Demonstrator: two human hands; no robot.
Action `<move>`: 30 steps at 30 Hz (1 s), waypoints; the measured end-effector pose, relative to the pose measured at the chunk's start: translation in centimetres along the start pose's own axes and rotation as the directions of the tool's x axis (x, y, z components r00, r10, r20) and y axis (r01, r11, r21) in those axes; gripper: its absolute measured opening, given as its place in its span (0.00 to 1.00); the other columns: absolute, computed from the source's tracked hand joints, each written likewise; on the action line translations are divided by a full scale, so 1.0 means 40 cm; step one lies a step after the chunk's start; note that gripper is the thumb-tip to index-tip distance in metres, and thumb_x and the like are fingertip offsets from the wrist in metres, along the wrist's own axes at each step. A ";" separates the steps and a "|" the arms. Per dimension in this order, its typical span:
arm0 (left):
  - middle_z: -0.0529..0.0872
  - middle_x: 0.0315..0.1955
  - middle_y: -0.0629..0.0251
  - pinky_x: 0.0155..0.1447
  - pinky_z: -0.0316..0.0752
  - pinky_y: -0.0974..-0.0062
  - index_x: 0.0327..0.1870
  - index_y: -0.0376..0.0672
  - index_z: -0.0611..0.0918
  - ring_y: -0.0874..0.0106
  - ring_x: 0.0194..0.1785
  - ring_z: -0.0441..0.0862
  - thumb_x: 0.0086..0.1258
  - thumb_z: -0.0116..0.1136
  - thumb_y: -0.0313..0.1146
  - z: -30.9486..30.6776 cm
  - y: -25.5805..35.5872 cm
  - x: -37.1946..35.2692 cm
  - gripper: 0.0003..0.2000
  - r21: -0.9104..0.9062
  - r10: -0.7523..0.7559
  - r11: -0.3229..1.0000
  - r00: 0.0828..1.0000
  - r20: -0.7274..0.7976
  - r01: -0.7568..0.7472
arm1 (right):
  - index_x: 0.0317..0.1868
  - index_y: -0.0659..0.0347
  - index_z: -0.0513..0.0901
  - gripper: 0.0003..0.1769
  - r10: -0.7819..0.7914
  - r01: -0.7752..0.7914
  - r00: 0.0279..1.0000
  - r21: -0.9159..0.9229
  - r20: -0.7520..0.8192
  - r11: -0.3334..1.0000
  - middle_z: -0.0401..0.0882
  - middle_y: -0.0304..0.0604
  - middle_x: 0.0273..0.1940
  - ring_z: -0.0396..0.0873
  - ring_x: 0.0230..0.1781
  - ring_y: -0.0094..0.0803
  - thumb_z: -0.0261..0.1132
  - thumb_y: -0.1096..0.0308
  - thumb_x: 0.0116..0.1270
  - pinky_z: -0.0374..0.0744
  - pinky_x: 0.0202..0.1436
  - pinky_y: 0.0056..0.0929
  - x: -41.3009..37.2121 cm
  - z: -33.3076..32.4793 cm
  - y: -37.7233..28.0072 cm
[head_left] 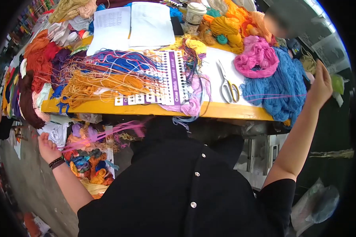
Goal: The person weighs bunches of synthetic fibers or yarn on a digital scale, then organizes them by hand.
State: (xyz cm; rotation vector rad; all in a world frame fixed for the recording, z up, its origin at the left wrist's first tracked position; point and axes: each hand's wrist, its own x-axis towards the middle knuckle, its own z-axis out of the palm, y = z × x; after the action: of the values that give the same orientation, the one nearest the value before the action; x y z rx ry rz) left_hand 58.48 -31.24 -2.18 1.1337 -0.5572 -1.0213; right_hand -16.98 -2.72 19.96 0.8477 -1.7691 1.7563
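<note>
Out to the left, beside the table, my left hand (48, 148) is closed on strands of pink thread (124, 128), which trail across in front of my shirt. My right hand (322, 85) is raised at the far right with its fingers pinched together. A thin pink line of thread runs toward it over a blue yarn hank (284, 91); the exact grip point is too small to see. Just above the blue yarn lies a pink hank (257, 57). Scissors (227, 83) rest on white paper to the left of these hanks.
A punched thread card (173, 77) holds orange threads (106, 87) and blue threads on the yellow table (225, 110). Printed sheets (152, 25) and a lidded cup (194, 17) stand behind. Below left is a heap of coloured yarn (93, 158). A person is at the upper right.
</note>
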 end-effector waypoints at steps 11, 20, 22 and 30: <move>0.85 0.33 0.66 0.42 0.74 0.82 0.45 0.32 0.78 0.81 0.35 0.80 0.61 0.62 0.30 0.405 -0.351 -0.191 0.14 0.620 -0.445 0.779 0.609 0.656 -0.098 | 0.35 0.65 0.84 0.13 0.108 -0.262 -0.016 -0.108 0.994 0.959 0.82 0.46 0.25 0.81 0.26 0.34 0.61 0.63 0.66 0.78 0.35 0.31 -0.833 0.629 -0.189; 0.82 0.30 0.67 0.35 0.74 0.84 0.45 0.36 0.74 0.81 0.31 0.79 0.63 0.57 0.22 0.445 -0.345 -0.237 0.11 0.606 -0.398 0.786 0.651 0.647 -0.123 | 0.27 0.63 0.83 0.16 0.214 -0.303 -0.242 -0.283 0.946 0.910 0.82 0.43 0.23 0.81 0.24 0.34 0.58 0.60 0.64 0.78 0.33 0.31 -0.977 0.749 -0.172; 0.81 0.32 0.68 0.36 0.75 0.84 0.45 0.37 0.73 0.81 0.32 0.80 0.64 0.55 0.21 0.445 -0.346 -0.241 0.09 0.572 -0.479 0.816 0.648 0.592 0.081 | 0.25 0.62 0.84 0.16 0.256 -0.317 -0.285 -0.343 0.924 0.884 0.83 0.45 0.23 0.82 0.26 0.38 0.57 0.60 0.62 0.78 0.35 0.36 -0.971 0.759 -0.175; 0.83 0.35 0.66 0.36 0.75 0.86 0.50 0.40 0.69 0.77 0.34 0.83 0.67 0.51 0.21 0.457 -0.343 -0.252 0.12 0.475 -0.567 0.817 0.609 0.555 0.328 | 0.25 0.61 0.84 0.16 0.227 -0.225 -0.239 -0.282 0.944 0.933 0.82 0.47 0.25 0.81 0.28 0.44 0.57 0.60 0.62 0.78 0.35 0.40 -0.967 0.769 -0.184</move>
State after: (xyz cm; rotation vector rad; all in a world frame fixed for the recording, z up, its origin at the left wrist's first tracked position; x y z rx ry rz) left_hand 33.98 -31.91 -7.02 1.2051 -1.0942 -1.8934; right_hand 16.97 -30.06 -4.45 2.6189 -3.0081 0.9475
